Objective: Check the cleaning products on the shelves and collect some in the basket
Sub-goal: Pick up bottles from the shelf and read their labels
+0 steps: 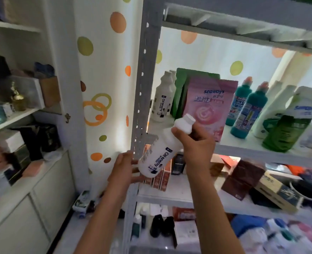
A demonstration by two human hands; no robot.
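the right hand [193, 143] is curled round the neck of a white bottle [162, 151], just below its cap, and the left hand [125, 165] cups the bottle's base from the left with its fingers loosely bent under it. the two hands sit apart, one at each end of the bottle, which hangs tilted in the air in front of the grey metal shelf unit [144, 85], cap up and to the right, base down and to the left.

this looks like the checking step: the bottle is off the shelf and turned so its label faces the person. the next move, as i judge it, calls for either turning it further to read the rest of the print or lowering it into the basket. no basket shows in this view, so the person would have to look down or aside to find it.

the bottle is opaque white plastic with a wide white screw cap and a dark label reading "oil enemy" down its side. it looks rigid and smooth, and whether it is full cannot be told.

further out, a matching bottle [161, 101] stands at the left end of the upper shelf board [261, 151], with a pink seaways pouch [212, 105] just right of it and two teal bottles [246, 109] farther right. boxes [243, 176] lie on the shelf below.
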